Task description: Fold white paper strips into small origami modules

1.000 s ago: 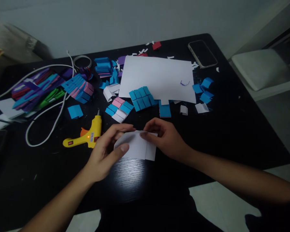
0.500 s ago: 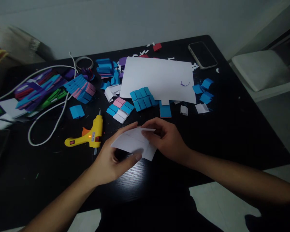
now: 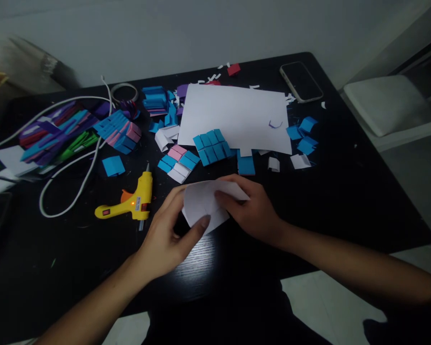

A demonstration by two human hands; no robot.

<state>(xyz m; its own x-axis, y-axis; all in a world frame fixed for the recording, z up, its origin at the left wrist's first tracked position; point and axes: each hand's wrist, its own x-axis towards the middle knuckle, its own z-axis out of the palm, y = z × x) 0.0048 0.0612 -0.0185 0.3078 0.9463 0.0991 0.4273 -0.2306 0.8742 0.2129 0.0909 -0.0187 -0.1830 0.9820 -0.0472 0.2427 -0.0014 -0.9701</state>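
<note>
Both hands hold a piece of white paper (image 3: 204, 199) above the near part of the black table. My left hand (image 3: 170, 235) grips its left and lower side, thumb on top and fingers behind. My right hand (image 3: 249, 203) pinches the right side, the thumb lying on the upper face. The paper bends in a curve, and a second layer shows beneath it. Left of my left hand lies a yellow glue gun (image 3: 131, 201) with an orange light lit. Just beyond the hands are a pink, blue and white folded-paper block (image 3: 178, 164) and a blue one (image 3: 211, 147).
A large white sheet (image 3: 233, 112) lies at the back, with a phone (image 3: 301, 81) to its right. Folded blue pieces (image 3: 305, 136) and paper scraps surround it. At left, a white cable (image 3: 62, 211) loops around coloured paper strips (image 3: 53, 132) and a roll of tape (image 3: 125, 91).
The white paper has turned and shifted slightly right between my hands, its upper layer now curving up at the left. The things on the table stay put.
</note>
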